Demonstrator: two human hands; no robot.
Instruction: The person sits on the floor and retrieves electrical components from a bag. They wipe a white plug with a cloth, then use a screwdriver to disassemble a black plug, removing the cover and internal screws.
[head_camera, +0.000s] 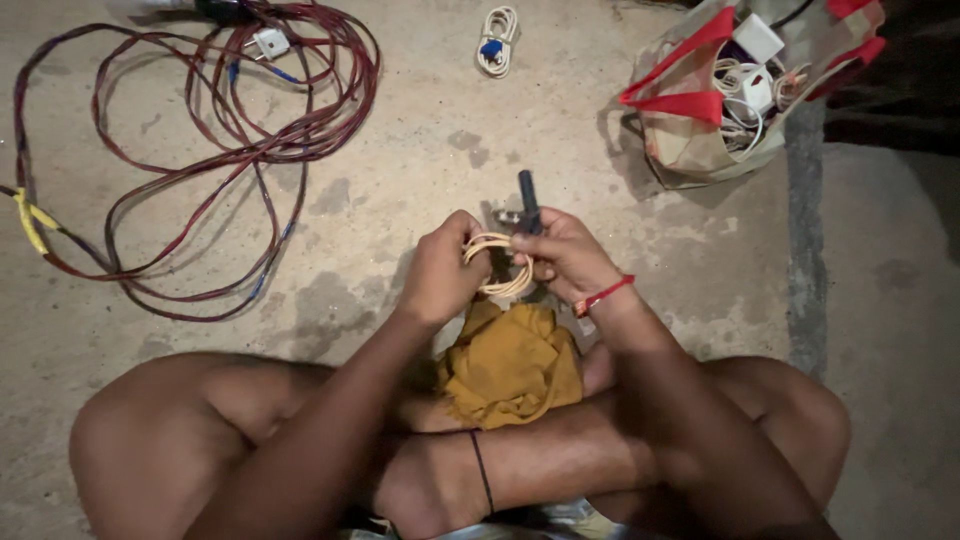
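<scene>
While both hands meet above the crossed legs, left hand (440, 270) and right hand (565, 255) each close on a coiled cream cable (497, 265). Dark-handled tool (527, 200): on concrete floor (420, 150), just beyond the fingers. Mustard cloth (510, 365): below. Red wire tangle (200, 130): far left. Bag of chargers (745, 80): upper right.

You sit on a bare concrete floor (420, 160), stained in darker patches and dimly lit. Left of the stains a red cable (230, 150) sprawls in loops. Right of them stands a bag (700, 110) with red handles; beyond it runs a dark strip (805, 240).
</scene>
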